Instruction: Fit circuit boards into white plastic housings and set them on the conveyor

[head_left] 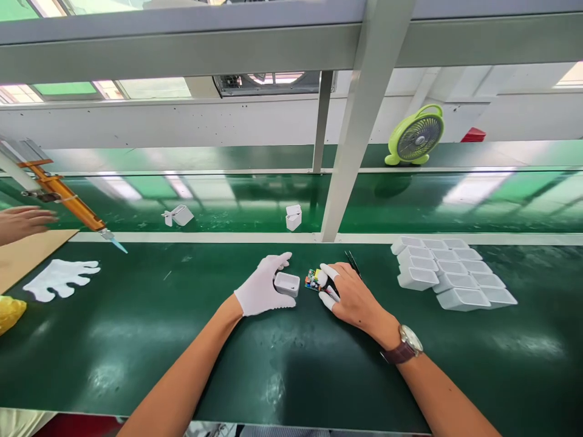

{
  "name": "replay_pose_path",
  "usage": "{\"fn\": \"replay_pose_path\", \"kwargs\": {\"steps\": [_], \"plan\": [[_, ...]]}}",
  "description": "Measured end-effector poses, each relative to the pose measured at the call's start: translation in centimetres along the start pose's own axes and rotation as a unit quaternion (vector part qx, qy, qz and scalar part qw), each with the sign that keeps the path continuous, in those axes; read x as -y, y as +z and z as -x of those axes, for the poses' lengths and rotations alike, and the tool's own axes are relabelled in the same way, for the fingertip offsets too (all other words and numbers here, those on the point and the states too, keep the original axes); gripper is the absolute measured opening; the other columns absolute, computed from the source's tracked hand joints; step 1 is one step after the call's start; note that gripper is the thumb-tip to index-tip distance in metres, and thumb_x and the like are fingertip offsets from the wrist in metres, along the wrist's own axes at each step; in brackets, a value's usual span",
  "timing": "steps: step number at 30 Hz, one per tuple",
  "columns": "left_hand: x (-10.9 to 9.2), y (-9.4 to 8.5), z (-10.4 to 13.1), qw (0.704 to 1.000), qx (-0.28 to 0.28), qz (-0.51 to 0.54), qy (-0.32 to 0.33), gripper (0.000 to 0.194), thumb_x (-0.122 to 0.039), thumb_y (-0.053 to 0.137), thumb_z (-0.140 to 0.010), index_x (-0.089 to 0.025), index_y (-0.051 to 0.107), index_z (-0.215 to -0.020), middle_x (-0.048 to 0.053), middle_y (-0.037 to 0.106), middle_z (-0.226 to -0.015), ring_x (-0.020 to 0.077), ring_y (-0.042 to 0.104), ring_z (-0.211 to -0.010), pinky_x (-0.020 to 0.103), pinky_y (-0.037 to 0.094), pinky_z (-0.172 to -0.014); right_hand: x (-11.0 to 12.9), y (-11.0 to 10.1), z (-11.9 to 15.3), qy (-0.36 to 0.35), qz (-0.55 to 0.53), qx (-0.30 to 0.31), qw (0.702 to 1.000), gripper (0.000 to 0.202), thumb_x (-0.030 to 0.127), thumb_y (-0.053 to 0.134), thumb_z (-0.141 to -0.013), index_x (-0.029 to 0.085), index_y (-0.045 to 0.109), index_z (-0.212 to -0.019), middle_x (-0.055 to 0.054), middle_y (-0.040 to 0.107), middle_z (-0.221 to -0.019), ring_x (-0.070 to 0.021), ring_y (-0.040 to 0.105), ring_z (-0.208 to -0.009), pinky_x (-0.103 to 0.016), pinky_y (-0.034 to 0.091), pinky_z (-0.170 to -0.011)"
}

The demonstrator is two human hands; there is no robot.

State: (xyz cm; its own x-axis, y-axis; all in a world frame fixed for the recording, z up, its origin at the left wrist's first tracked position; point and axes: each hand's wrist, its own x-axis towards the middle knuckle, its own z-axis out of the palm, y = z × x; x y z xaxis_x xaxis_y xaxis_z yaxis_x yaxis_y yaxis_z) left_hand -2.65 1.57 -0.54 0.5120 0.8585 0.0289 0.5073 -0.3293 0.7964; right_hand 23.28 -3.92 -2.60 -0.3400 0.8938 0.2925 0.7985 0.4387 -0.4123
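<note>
My left hand (263,286), in a white glove, curls around a small white plastic case (286,284) just above or on the green bench. To its right, my right hand (348,291) has white finger cots on some fingertips and pinches a small circuit board (313,280) with colourful parts. The board's right part is hidden under the fingers. A short gap separates the case from the board. Black tweezers (352,263) lie just beyond my right hand, partly covered by it.
Several white open cases (449,270) stand grouped at right. Behind the bench edge runs a green belt (241,206) carrying white pieces. At left are an orange syringe dispenser (75,200), a white glove (61,279) and another person's hand (27,223). A metal post (355,121) rises ahead; a green fan (416,136) stands beyond.
</note>
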Motion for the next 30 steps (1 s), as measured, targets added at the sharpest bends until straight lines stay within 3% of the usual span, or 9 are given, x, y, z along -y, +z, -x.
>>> {"fn": "replay_pose_path", "kwargs": {"steps": [2, 6, 9, 10, 13, 15, 21, 26, 30], "plan": [[-0.3, -0.1, 0.1, 1.0, -0.019, -0.02, 0.011, 0.09, -0.023, 0.085, -0.059, -0.027, 0.051, -0.143, 0.01, 0.053, -0.132, 0.0282, 0.06, -0.118, 0.046, 0.05, -0.106, 0.0, -0.1, 0.0, 0.009, -0.002, 0.008, 1.0, 0.052, 0.021, 0.059, -0.088, 0.014, 0.049, -0.138, -0.017, 0.063, -0.12, -0.0347, 0.054, -0.116, -0.055, 0.052, -0.094], [-1.2, -0.1, 0.2, 0.996, 0.016, -0.044, 0.081, 0.033, -0.015, 0.067, -0.079, -0.029, 0.073, -0.108, 0.006, 0.064, -0.114, 0.0255, 0.058, -0.118, 0.042, 0.05, -0.104, -0.2, 0.0, 0.1, 0.018, -0.006, 0.009, 1.0, 0.052, 0.022, 0.06, -0.088, 0.014, 0.049, -0.138, -0.017, 0.063, -0.117, -0.0345, 0.055, -0.115, -0.055, 0.052, -0.095], [-1.4, 0.7, 0.3, 0.992, 0.028, -0.042, 0.115, 0.021, -0.012, 0.068, -0.079, -0.028, 0.074, -0.093, 0.006, 0.067, -0.108, 0.0277, 0.052, -0.127, 0.044, 0.047, -0.108, -0.4, 0.2, 0.1, 0.02, -0.01, 0.002, 1.0, 0.053, 0.024, 0.063, -0.087, 0.016, 0.05, -0.138, -0.016, 0.063, -0.117, -0.0343, 0.055, -0.114, -0.055, 0.052, -0.095], [-1.3, 1.2, 0.3, 0.994, 0.004, -0.031, 0.104, 0.025, -0.015, 0.074, -0.074, -0.026, 0.073, -0.097, 0.007, 0.065, -0.114, 0.0293, 0.051, -0.128, 0.046, 0.047, -0.109, -0.5, 0.2, 0.2, 0.02, -0.01, 0.001, 1.0, 0.053, 0.024, 0.063, -0.087, 0.017, 0.05, -0.138, -0.016, 0.063, -0.116, -0.0341, 0.056, -0.114, -0.055, 0.052, -0.095], [-0.8, 3.0, 0.2, 0.995, -0.094, -0.009, 0.024, 0.08, -0.027, 0.091, -0.055, -0.022, 0.058, -0.128, 0.012, 0.052, -0.135, 0.0326, 0.055, -0.125, 0.05, 0.049, -0.105, -0.5, 0.2, 0.1, 0.016, -0.006, 0.008, 1.0, 0.052, 0.024, 0.063, -0.087, 0.017, 0.051, -0.137, -0.015, 0.064, -0.114, -0.0339, 0.056, -0.113, -0.055, 0.053, -0.094], [-0.4, 4.1, 0.0, 0.991, -0.127, -0.029, -0.027, 0.101, -0.033, 0.092, -0.053, -0.02, 0.044, -0.142, 0.014, 0.051, -0.137, 0.0333, 0.057, -0.122, 0.052, 0.048, -0.106, -0.4, 0.2, 0.1, 0.014, -0.003, 0.01, 1.0, 0.049, 0.023, 0.061, -0.088, 0.015, 0.051, -0.135, -0.016, 0.064, -0.113, -0.0341, 0.056, -0.112, -0.055, 0.053, -0.094], [0.1, 5.0, -0.5, 0.985, -0.141, -0.088, -0.041, 0.063, -0.024, 0.063, -0.084, -0.021, 0.045, -0.144, 0.011, 0.068, -0.116, 0.0285, 0.064, -0.11, 0.047, 0.05, -0.1, -0.2, 0.2, 0.1, -0.001, -0.027, 0.006, 1.0, 0.05, 0.016, 0.057, -0.088, 0.017, 0.049, -0.137, -0.014, 0.064, -0.118, -0.033, 0.053, -0.116, -0.055, 0.052, -0.098], [0.4, 3.6, -0.4, 0.987, -0.143, -0.059, -0.038, 0.066, -0.01, 0.055, -0.077, -0.02, 0.049, -0.142, 0.01, 0.067, -0.122, 0.0265, 0.063, -0.114, 0.045, 0.05, -0.103, -0.2, 0.1, 0.2, -0.003, -0.033, 0.009, 0.999, 0.05, 0.013, 0.054, -0.087, 0.017, 0.048, -0.137, -0.014, 0.061, -0.123, -0.0325, 0.051, -0.12, -0.055, 0.05, -0.1], [0.8, 1.7, -0.2, 0.998, -0.056, 0.001, -0.029, 0.073, -0.005, 0.051, -0.068, -0.02, 0.05, -0.14, 0.008, 0.067, -0.118, 0.0232, 0.064, -0.111, 0.044, 0.049, -0.106, -0.2, -0.1, 0.1, 0.011, -0.034, 0.018, 0.999, 0.049, 0.013, 0.053, -0.088, 0.018, 0.049, -0.136, -0.013, 0.063, -0.116, -0.0322, 0.053, -0.116, -0.054, 0.052, -0.098]]}}
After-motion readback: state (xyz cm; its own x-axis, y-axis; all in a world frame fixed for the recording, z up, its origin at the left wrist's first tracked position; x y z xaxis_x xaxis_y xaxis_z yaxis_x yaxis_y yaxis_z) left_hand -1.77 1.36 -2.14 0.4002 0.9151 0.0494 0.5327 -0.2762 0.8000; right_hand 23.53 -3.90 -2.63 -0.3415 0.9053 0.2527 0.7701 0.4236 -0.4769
